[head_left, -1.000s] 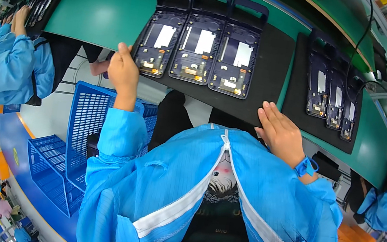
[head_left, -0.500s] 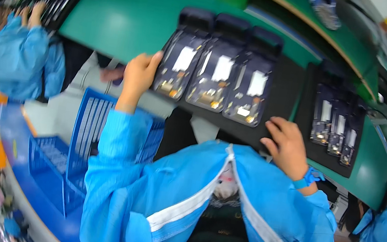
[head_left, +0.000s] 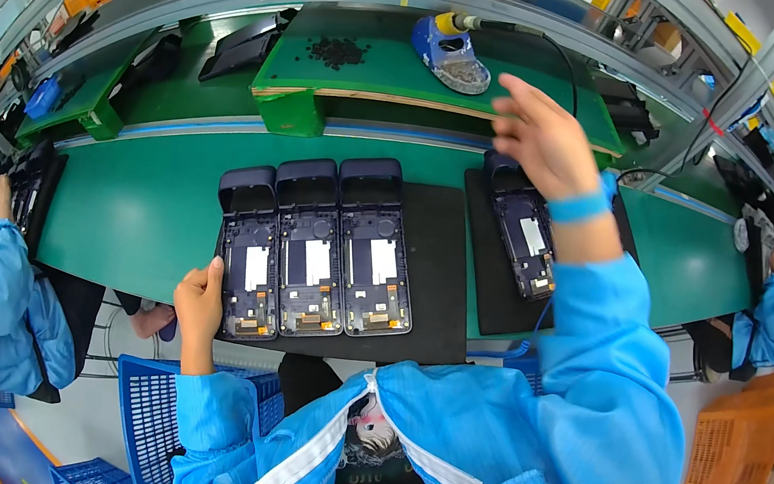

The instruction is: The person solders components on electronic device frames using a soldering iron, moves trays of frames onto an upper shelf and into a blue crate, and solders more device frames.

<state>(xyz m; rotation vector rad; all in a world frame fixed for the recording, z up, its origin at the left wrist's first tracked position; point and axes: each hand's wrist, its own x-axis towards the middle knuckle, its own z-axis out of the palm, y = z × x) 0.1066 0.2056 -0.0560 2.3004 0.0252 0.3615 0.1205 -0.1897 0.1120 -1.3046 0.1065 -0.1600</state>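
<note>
Three housings (head_left: 312, 256), left hand (head_left: 199, 302) at left edge, bare mat (head_left: 432, 280) (rightward)

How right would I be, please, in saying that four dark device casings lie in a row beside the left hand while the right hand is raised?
Not quite: the head view shows three dark device casings, not four, in a row beside the left hand; the right hand is raised, as you say.
</note>
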